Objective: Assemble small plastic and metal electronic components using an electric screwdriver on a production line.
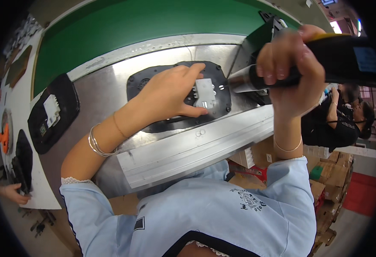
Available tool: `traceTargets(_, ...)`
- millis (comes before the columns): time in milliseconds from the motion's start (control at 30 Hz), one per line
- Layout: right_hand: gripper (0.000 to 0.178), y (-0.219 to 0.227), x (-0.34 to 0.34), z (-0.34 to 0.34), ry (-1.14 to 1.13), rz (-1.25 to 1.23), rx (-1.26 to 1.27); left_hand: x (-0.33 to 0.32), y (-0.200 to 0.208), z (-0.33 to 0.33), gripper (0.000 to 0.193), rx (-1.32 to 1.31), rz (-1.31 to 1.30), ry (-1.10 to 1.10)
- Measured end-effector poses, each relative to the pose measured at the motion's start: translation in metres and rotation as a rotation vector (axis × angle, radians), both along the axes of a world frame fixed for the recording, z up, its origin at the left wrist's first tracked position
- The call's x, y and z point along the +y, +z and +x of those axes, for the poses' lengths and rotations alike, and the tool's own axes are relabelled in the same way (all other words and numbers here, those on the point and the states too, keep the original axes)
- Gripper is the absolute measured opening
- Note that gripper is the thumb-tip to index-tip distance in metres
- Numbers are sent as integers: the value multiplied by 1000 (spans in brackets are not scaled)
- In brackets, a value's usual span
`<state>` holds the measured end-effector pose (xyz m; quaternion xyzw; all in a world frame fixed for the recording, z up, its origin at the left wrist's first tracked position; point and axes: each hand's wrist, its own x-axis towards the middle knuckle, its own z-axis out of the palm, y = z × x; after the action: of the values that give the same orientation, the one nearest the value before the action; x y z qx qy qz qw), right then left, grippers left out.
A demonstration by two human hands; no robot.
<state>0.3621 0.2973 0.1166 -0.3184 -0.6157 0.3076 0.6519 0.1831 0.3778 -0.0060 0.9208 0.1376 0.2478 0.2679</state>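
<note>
A black, rounded panel [153, 122] lies on the metal worktop, with a white plastic module [205, 92] on its right half. My left hand [173, 88] rests over the panel, thumb and fingers spread around the left side of the module. Whether the fingertips press on the module or only on the panel, I cannot tell. At the right, raised above the bench, my right hand [293, 73] is closed around a black power tool [342, 60] with yellow trim. Its metal barrel [242, 80] points left, toward the panel's right edge.
A second black panel [53, 113] with a white module stands at the left. Along the worktop's front runs a pale metal rail [196, 143]; a green surface [153, 21] lies behind. Another person's hand [14, 194] shows at far left. Cardboard boxes [335, 171] and more people are at right.
</note>
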Motion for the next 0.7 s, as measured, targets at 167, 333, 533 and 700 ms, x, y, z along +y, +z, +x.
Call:
traceTargets(167,12,-11,21,-33,27,-42,-2,-2,2,1,85,4,-53,7)
traceTargets(333,12,-19,26,-39,11,-92,51,-2,3,1,78,27,-66,5)
traceTargets(533,11,-21,28,-37,26,-85,55,-1,-3,2,77,-37,-14,23)
traceTargets(700,11,-25,29,-39,-10,-91,49,-1,-2,1,78,-16,-21,24)
